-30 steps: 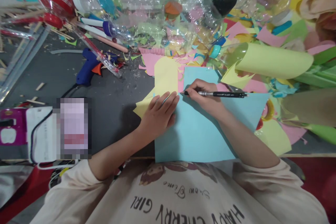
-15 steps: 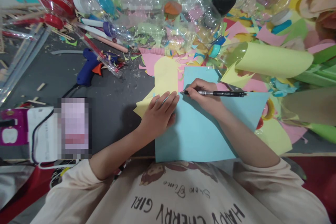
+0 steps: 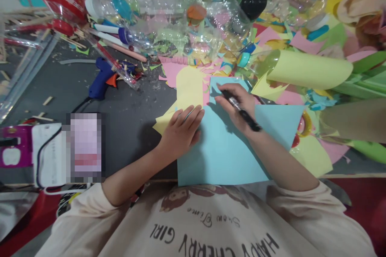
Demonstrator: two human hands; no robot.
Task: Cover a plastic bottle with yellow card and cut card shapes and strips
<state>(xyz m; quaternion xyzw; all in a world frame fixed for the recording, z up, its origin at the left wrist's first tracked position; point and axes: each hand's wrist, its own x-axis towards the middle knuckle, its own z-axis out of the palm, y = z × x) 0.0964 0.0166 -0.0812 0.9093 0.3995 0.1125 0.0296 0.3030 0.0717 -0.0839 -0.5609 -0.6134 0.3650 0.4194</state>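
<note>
A sheet of light blue paper [image 3: 232, 156] lies before me at the table's edge. Over its left part rests a cut-out of pale yellow paper [image 3: 189, 86], rounded at the top and pointed at the lower left. My left hand [image 3: 181, 132] lies flat across the yellow cut-out and the blue paper, fingers stretched out. My right hand [image 3: 238, 106] is closed around a black pen [image 3: 243, 112], somewhat blurred, over the upper part of the blue sheet. The pen slants, its tip end toward the upper left; whether it touches the paper I cannot tell.
A blue glue gun [image 3: 101, 78] lies at the left, its cord running past a blurred-out phone-like object [image 3: 86, 142]. Clear plastic bottles [image 3: 157, 0] and colored paper scraps fill the back. A yellow paper-wrapped bottle [image 3: 310, 70] lies at the right.
My right hand has lifted and turned; the pen has swung from nearly level, tip at the yellow cut-out's edge, to a slant farther up and right. My left hand stays in place.
</note>
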